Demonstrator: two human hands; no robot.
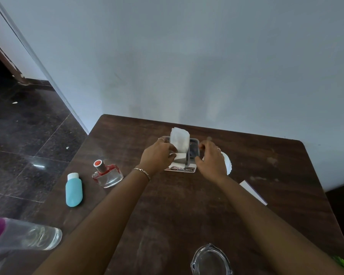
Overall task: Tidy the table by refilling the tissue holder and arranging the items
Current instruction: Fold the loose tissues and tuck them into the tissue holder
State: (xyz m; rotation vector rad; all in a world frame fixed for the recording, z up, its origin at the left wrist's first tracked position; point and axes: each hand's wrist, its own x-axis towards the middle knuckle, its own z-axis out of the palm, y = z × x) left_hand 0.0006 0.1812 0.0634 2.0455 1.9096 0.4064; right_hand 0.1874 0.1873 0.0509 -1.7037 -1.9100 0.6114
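A grey tissue holder (195, 148) stands near the far middle of the brown table (187, 205). White folded tissues (179, 140) stick up out of it. My left hand (157, 157) pinches the tissues at the holder's left side. My right hand (212, 160) grips the holder's right wall with curled fingers. A printed card (184, 169) lies under the holder's front.
A perfume bottle (107, 173) with a red cap and a teal bottle (74, 190) lie at the left. A clear bottle (26, 234) with a purple cap lies at the near left. A glass dish (211, 261) sits at the front. A white scalloped object (227, 163) and a white box (253, 192) are at the right.
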